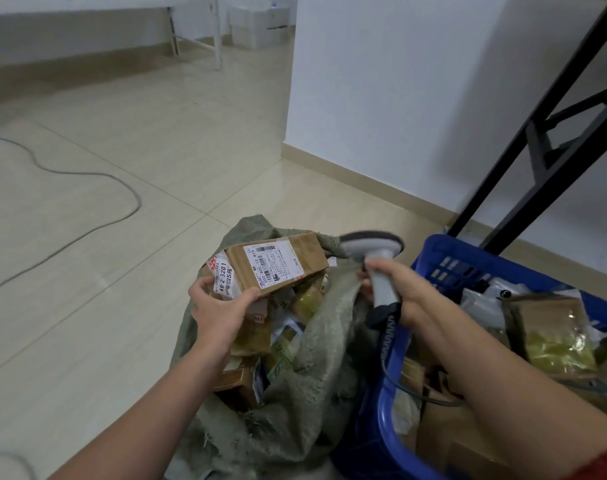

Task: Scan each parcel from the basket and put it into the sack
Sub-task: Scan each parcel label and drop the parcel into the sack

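My left hand (216, 308) grips the near end of a brown cardboard parcel (305, 256) with a white barcode label, holding it over the open mouth of the grey-green woven sack (316, 372). Several parcels lie inside the sack. My right hand (400, 289) grips the handle of a grey barcode scanner (373, 245), whose head points left toward the parcel. Its coiled cable runs down past the rim of the blue plastic basket (433, 251), which holds several more parcels and bags.
A black folding table leg (537, 140) stands behind the basket at the right. A white wall corner (291, 98) juts out ahead. A grey cable (87, 174) snakes over the tiled floor at the left. White boxes sit far back.
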